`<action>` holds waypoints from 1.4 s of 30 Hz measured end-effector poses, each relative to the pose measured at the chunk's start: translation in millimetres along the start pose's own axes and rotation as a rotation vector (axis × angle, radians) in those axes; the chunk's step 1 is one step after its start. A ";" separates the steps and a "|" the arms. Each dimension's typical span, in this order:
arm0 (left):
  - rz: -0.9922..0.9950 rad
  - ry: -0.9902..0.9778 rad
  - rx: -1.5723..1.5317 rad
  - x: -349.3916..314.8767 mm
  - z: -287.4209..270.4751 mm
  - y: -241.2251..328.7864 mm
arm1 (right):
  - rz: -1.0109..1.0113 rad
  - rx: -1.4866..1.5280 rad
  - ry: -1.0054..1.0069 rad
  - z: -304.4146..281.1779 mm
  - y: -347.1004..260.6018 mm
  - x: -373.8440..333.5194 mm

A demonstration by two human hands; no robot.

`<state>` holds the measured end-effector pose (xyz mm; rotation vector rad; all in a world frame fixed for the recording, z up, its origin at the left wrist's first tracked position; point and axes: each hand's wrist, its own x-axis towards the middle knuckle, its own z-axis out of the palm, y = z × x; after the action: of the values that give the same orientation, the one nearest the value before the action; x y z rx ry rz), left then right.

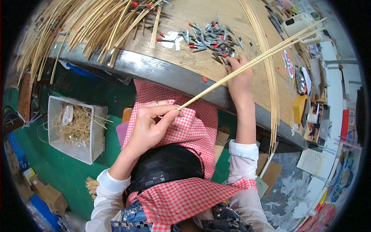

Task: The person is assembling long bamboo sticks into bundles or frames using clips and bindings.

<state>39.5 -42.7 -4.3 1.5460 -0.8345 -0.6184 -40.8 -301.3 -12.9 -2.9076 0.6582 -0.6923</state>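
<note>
Between the thumb and fingers of my left hand (pixel 152 125) are the near ends of a few long, thin bamboo strips (pixel 220 82). They slant up to the right over the table edge and pass in front of my right wrist. My right hand (pixel 240 75) is at the near edge of a pile of metal spring clips (pixel 208 36), some with red tips. Its fingers are curled on a dark clip (pixel 219 58), partly hidden and slightly blurred.
Many bamboo strips (pixel 92 23) hang over the worktable's (pixel 162 73) left edge. Another bundle (pixel 268 65) lies lengthwise at right. A white bin (pixel 98 135) of scraps stands on the green floor. A yellow object (pixel 300 106) and a white jug (pixel 299 25) are farther right.
</note>
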 end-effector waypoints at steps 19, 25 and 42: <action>0.148 0.060 0.109 -2.2 10.8 0.6 | 0.491 1.283 -0.118 -46.7 -109.2 -98.3; 0.101 0.044 0.068 -9.4 18.2 -0.6 | 0.445 1.216 -0.144 -49.1 -115.3 -96.2; -0.171 -0.042 -0.001 -37.7 -50.2 -1.5 | 0.601 1.772 -0.129 -26.1 -119.9 -89.1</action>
<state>56.4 17.6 -1.2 1.6187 -0.7382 -0.7779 -77.5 -154.3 -5.3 -1.0393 0.4221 -0.4992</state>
